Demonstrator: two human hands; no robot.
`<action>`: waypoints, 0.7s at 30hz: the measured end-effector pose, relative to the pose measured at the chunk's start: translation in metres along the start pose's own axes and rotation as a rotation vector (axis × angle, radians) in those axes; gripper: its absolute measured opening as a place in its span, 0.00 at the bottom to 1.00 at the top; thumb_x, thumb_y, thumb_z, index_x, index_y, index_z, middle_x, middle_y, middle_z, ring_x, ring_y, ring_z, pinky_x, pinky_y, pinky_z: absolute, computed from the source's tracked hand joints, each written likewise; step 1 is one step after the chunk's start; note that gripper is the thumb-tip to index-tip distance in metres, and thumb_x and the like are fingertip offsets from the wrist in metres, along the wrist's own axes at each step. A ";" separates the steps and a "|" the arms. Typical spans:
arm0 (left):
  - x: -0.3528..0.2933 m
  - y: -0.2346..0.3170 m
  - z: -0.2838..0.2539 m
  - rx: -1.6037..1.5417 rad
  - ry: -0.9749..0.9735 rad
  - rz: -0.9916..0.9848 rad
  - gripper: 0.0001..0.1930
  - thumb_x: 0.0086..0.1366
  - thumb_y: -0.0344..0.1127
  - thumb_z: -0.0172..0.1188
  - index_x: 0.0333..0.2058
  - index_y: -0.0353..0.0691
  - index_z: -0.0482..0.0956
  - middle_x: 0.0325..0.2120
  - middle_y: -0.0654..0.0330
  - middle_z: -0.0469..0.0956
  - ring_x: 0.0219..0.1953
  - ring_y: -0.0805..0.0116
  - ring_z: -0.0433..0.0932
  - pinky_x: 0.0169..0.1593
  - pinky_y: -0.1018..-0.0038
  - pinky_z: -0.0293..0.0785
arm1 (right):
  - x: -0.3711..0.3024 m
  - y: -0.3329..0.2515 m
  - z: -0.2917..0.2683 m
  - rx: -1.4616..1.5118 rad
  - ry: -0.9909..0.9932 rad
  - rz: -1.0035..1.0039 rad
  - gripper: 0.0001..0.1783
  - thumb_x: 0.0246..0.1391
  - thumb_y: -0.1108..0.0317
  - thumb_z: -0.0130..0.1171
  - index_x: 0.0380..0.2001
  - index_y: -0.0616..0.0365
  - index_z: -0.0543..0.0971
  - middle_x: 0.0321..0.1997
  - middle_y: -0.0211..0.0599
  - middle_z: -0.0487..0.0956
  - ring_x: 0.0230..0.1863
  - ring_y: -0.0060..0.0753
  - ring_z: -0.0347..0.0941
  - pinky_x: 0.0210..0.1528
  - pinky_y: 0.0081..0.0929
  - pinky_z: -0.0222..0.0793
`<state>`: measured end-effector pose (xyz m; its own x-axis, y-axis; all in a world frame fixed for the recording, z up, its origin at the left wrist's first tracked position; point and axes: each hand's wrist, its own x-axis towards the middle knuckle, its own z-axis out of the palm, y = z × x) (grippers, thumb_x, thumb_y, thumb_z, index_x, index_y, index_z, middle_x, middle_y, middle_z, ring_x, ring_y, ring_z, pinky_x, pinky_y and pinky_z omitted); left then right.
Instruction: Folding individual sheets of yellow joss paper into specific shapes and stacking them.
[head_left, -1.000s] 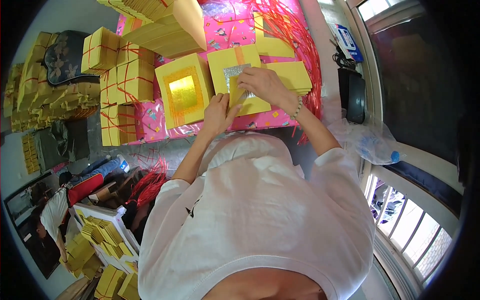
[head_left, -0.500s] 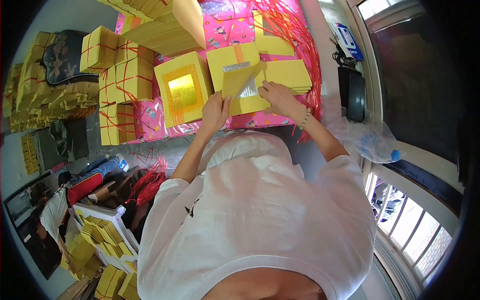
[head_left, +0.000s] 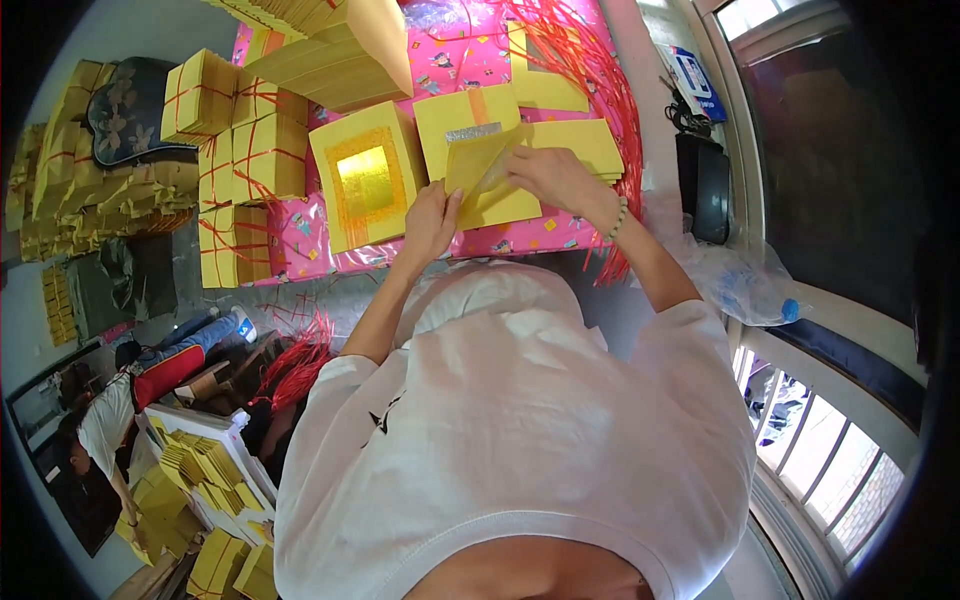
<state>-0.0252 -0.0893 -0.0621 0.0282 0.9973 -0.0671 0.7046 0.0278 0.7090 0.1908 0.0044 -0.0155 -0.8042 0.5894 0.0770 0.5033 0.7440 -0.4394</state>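
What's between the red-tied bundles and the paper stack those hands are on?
The head view shows a yellow stack with a shiny gold square there, left of the handled stack, plus a patch of pink tablecloth beside the tied bundles.

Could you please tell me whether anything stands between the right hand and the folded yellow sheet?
Nothing visible does: the right hand is at the edge of the folded yellow sheet, without any obstacle.

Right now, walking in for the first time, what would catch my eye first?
Probably the shiny gold panel on the yellow stack, left of the picture's middle. Next, the red strings along the right side of the pink table covering. Between these, the left hand and right hand are at a folded yellow sheet.
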 end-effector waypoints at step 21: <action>0.000 -0.004 0.003 -0.011 -0.006 0.011 0.16 0.68 0.40 0.42 0.38 0.30 0.70 0.31 0.43 0.71 0.37 0.45 0.71 0.40 0.56 0.67 | -0.019 -0.031 0.038 -0.039 0.364 0.500 0.17 0.51 0.60 0.61 0.37 0.60 0.71 0.38 0.47 0.69 0.42 0.46 0.72 0.42 0.39 0.68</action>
<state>-0.0260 -0.0900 -0.0668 0.0396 0.9972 -0.0634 0.6964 0.0179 0.7174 0.1782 -0.0415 -0.0375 -0.3121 0.9341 0.1734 0.8080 0.3570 -0.4686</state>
